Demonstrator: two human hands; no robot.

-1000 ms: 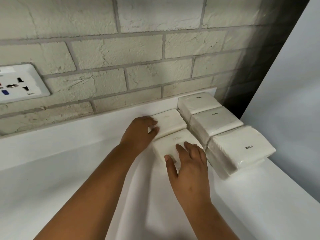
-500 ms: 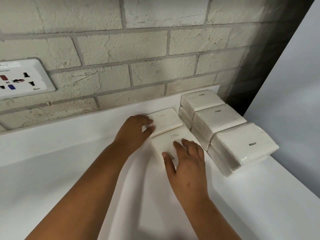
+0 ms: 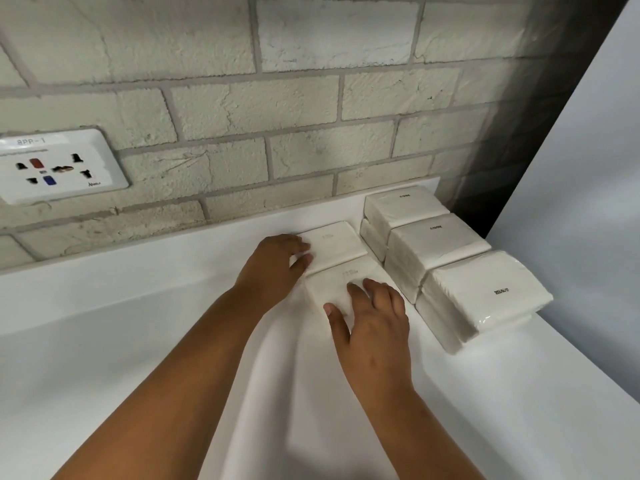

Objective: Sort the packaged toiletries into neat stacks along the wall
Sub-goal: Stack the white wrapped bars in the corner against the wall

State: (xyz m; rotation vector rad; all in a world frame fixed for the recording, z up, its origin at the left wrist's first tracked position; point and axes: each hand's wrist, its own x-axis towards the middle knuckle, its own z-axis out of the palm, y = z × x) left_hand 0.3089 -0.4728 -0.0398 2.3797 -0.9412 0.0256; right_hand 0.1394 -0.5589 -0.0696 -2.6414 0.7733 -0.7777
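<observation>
Task looks well along. Three stacks of white packaged toiletries sit in a row at the right end of the white counter [image 3: 138, 341], running from the brick wall [image 3: 277, 116] toward the near side: far stack [image 3: 403, 207], middle stack [image 3: 434, 242], near stack [image 3: 485, 292]. Each looks two packs high, tops roughly square w/ the ones under; near stack's top pack overhangs a bit to the right.

Left of those, two flatter packs lie single-layer, touching each other: far flat pack [image 3: 337, 242] just beside the wall ledge, near flat pack [image 3: 341, 285] in front of it.

Left hand [image 3: 273, 268] rests at the left edge of the far flat pack, fingers curled over its corner, thumb against its near side, so it's holding that pack. Right hand [image 3: 374, 320] lies on the near flat pack, fingers fairly straight, pressing down, not wrapped round.

Left to do, prob: square these two up or stack one on the other. No other loose packs in view. Wall socket [image 3: 59, 166] far left, well apart.
</observation>
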